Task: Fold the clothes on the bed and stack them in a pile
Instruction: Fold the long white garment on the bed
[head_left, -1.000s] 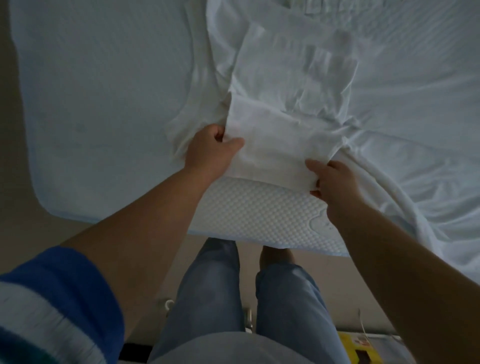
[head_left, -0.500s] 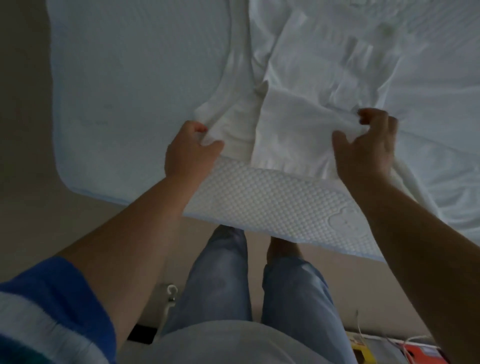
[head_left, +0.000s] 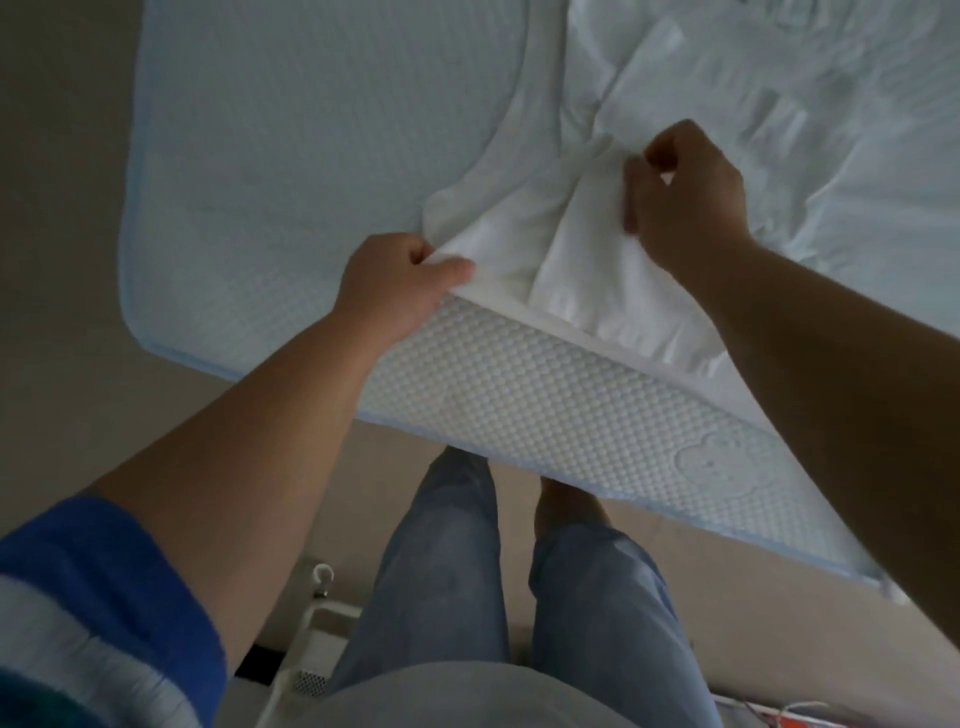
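Head view looks down over both bare forearms at a white garment (head_left: 524, 244) lying near the front edge of a bed (head_left: 291, 156). Left hand (head_left: 400, 280) grips the garment's near left corner, thumb on top and fingers curled under the cloth, right at the edge of the bed. Right hand (head_left: 685, 192) sits further in and to the right, its fingers and thumb pinching a fold of the same garment, which bunches into creases between the two hands. More white cloth (head_left: 841, 104) lies rumpled across the bed to the right and beyond; where the garment ends and this begins cannot be told. Below the dimpled side of the mattress (head_left: 519, 395), the person's jeans (head_left: 457, 561) and a blue and white sleeve (head_left: 98, 597) show.
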